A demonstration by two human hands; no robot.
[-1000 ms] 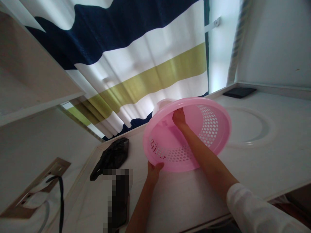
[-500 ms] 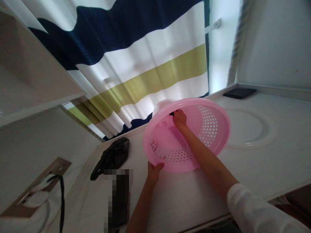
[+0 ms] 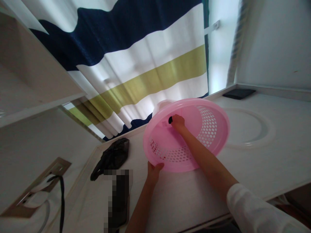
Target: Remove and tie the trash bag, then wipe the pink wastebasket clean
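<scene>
A pink plastic basket [image 3: 170, 137] with perforated sides is tilted toward me above the white tabletop [image 3: 170, 194]. My left hand [image 3: 154, 171] grips its near rim, thumb over the edge. Inside the basket, my right hand [image 3: 178, 123] is closed around a small black item [image 3: 170, 120], perhaps a cloth or sponge, held against or close to the inner wall. Most of that item is covered by the fingers, so its kind is unclear.
To the left lie a crumpled black plastic bag [image 3: 114, 152] and a dark, partly pixelated object [image 3: 120, 200]. A white ring-shaped rim [image 3: 269, 129] and a flat black object [image 3: 239, 93] are at right. A power socket [image 3: 36, 187] with cords is at lower left, a striped curtain [image 3: 145, 81] behind.
My right hand has moved slightly down inside the basket, and more of the black item shows. The left hand and the basket stay nearly where they were.
</scene>
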